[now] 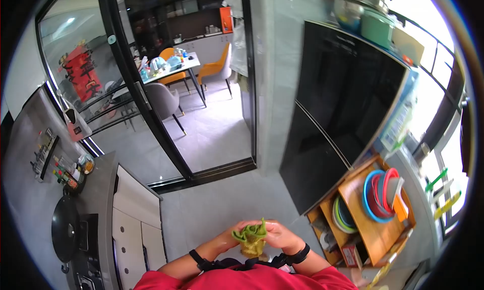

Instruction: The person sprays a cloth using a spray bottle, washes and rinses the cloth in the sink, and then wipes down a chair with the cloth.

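Note:
A crumpled cloth [252,239], green at the top and yellowish below, is bunched up in front of my chest at the bottom middle. My left hand [233,235] grips its left side, with the fingers curled against it. On the other side, my right hand [280,236] is closed on the cloth's right part. Both wrists wear black bands. The lower end of the cloth hangs near my red top, and some fingertips are hidden behind the folds.
At left is a grey counter [103,184] with a black wok [65,228], bottles and a stove. A sliding door frame [146,98] stands ahead. To the right are a black fridge [338,98] and a wooden shelf [360,189] holding basins [373,197].

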The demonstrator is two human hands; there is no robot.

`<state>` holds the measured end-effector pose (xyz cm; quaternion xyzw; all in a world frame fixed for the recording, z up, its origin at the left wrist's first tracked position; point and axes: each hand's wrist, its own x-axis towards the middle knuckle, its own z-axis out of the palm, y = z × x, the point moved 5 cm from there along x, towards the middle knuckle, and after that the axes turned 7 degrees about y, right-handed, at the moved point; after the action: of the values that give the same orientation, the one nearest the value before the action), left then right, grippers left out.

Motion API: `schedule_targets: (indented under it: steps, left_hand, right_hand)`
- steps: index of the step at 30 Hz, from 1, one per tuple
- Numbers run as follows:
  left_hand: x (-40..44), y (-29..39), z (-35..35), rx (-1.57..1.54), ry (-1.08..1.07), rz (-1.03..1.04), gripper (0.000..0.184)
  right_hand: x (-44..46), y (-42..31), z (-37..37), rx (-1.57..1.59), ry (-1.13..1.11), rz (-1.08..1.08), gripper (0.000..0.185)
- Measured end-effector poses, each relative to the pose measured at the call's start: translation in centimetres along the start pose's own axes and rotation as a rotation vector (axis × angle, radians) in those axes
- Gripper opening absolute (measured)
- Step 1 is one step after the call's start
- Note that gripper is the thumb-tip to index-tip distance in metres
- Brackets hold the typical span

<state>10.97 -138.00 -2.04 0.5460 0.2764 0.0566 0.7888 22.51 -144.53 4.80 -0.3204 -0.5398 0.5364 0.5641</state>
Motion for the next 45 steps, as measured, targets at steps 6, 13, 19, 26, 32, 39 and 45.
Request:
schedule_targets:
  steps: [6,13,19,26,32,39,45]
  left_hand:
    - [1.2,-3.9,-16.2,-0.331,0.629,-0.05,0.028]
    - [2.1,3.0,-32.1,-0.85,0.677,0.356,0.026]
    - [6.4,13.5,-36.5,-0.823,0.32,0.302,0.029]
    - [16.2,23.8,-37.1,0.323,-0.015,0.451,0.022]
    - [25.9,30.0,-39.6,0.95,-0.036,0.585,0.017]
    - [35.9,39.0,-46.6,0.601,-0.123,0.571,0.025]
    - [42.2,45.0,-58.1,0.5,0.0,0.71,0.028]
  right_hand:
    - [10.8,4.3,-1.3,-0.027,-0.353,0.154,0.035]
    - [24.4,10.7,-0.5,-0.326,-0.663,0.297,0.042]
    - [33.9,13.7,-3.3,-0.448,-0.545,0.334,0.035]
    - [43.8,18.8,-12.8,-0.47,-0.067,0.158,0.026]
    - [54.1,17.8,-21.2,-0.385,0.123,-0.123,0.027]
    - [65.9,16.2,-30.6,-0.328,0.109,-0.331,0.029]
    - [78.9,18.7,-34.3,-0.315,0.127,-0.389,0.033]
